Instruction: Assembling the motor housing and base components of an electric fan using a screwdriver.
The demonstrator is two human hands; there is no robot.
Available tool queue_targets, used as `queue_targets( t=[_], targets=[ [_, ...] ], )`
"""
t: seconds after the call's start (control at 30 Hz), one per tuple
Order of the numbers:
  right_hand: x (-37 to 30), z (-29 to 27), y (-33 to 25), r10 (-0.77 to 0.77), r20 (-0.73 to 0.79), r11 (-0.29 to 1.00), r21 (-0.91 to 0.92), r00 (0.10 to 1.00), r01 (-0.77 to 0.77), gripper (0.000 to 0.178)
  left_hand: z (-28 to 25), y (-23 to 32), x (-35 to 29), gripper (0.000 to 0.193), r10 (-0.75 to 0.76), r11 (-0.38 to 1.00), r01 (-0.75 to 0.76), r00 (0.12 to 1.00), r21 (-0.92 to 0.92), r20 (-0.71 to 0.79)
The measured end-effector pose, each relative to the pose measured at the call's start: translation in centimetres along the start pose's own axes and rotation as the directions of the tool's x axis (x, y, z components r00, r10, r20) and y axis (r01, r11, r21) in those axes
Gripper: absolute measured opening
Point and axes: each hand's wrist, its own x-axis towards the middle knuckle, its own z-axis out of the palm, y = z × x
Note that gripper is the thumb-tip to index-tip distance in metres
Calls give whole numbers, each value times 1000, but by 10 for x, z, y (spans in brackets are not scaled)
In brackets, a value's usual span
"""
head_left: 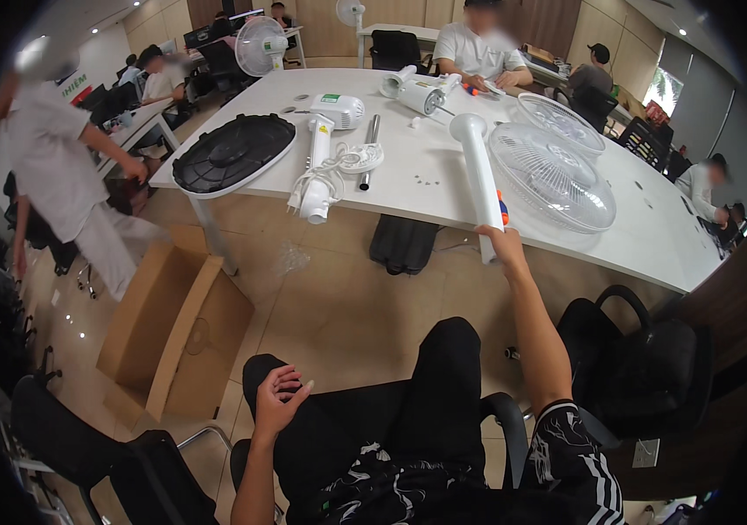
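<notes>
My right hand (505,245) is closed around the lower end of a white fan-stand tube (478,166), which points away over the table's front edge. Behind the tube peeks an orange and blue handle (503,208). My left hand (279,395) hovers at or rests on my left thigh, fingers loosely apart and nothing in them. Left of the tube lie a metal pole (371,153) and a white fan motor head (338,110) attached to a neck with a coiled white cord (358,158). Clear fan grilles (553,175) lie to its right.
A black round fan base (235,153) sits on the white table (400,197) at left. Small screws (427,182) lie mid-table. Across it, a person (483,52) handles parts beside another motor unit (420,96). An open cardboard box (183,328) stands on the floor; someone walks past at left.
</notes>
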Motion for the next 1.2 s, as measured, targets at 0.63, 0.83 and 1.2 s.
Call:
queue_targets(
  t=[0.63, 0.83, 1.2],
  targets=[
    [41, 33, -13, -75, -184, 926, -377, 980, 0, 79, -7, -30, -4, 58, 39, 985, -43, 999, 170, 32],
    [37, 32, -20, -162, -177, 816, -577, 971, 31, 80, -13, -32, -8, 56, 51, 975, -49, 999, 218, -5],
    [-38, 48, -95, -587, -131, 601, -732, 799, 321, 66, -13, -40, -4, 47, 32, 968, -26, 999, 249, -22]
  ],
)
